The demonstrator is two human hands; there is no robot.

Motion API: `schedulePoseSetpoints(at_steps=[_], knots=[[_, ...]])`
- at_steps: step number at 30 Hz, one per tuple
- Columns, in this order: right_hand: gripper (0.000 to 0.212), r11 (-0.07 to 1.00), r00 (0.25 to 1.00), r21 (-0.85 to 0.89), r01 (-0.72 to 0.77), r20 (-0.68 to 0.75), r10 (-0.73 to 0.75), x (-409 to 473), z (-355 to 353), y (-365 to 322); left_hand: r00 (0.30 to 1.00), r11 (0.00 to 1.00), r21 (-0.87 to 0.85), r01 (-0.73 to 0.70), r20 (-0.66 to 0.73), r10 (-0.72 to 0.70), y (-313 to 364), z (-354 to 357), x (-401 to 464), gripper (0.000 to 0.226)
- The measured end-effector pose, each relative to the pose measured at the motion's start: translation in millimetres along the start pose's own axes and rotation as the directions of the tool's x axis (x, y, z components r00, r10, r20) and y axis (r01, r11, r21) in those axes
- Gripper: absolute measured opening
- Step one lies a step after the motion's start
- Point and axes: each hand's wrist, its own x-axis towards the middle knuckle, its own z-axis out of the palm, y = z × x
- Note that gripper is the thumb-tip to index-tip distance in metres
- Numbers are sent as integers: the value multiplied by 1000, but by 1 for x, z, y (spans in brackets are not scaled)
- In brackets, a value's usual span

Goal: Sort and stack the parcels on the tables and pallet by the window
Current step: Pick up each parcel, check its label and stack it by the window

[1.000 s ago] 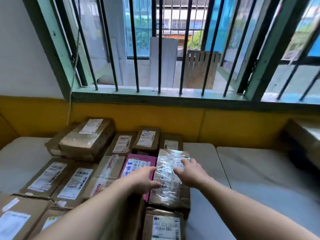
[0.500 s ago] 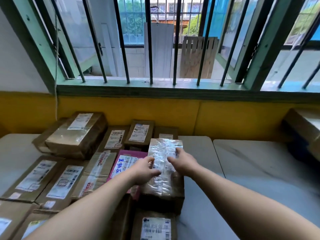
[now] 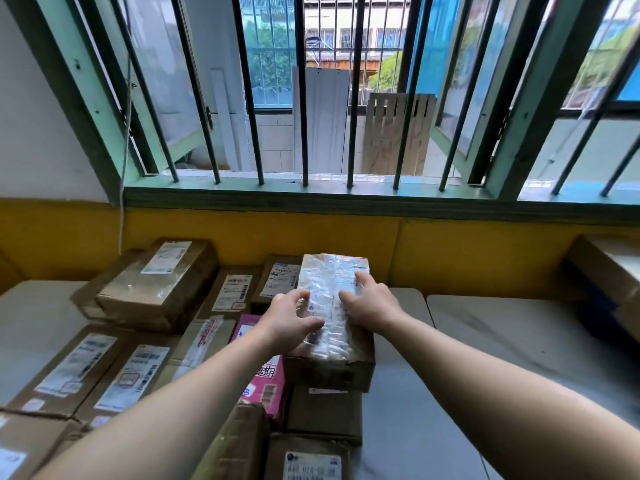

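Note:
A long cardboard parcel wrapped in shiny clear tape lies on top of another brown box, its far end close to the yellow wall. Both my hands rest on its top. My left hand presses near the left edge with bent fingers and the thumb laid flat. My right hand lies along the right edge with fingers pointing away from me. A pink parcel sits directly left of it, partly under my left forearm. Several labelled brown parcels fill the table to the left.
A big taped box is stacked at the back left. Bare white tabletop stretches right of the parcel. Another carton stands at the far right edge. The yellow wall and a barred window close off the back.
The taped parcel has slid away from me toward the wall, now covering the small box behind it. Both hands moved forward with it on its top.

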Motion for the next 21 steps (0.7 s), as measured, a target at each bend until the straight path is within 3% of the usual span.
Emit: schedulePoseSetpoints(at_steps=[7,13,21], knots=[[65,983,970,185,-8,-239,53,-53,-19,4,967,949,-190,-250,7,256,22,5,-27,62],[63,963,852,242,-120,-473,226,-128,-39,27,879,877,-260,-403,158,450,46,34,-64,63],[66,910,692,350,-222,-601,400,-237,-96,93,739,811,-272,-518,335,584,118,99,-133,70]])
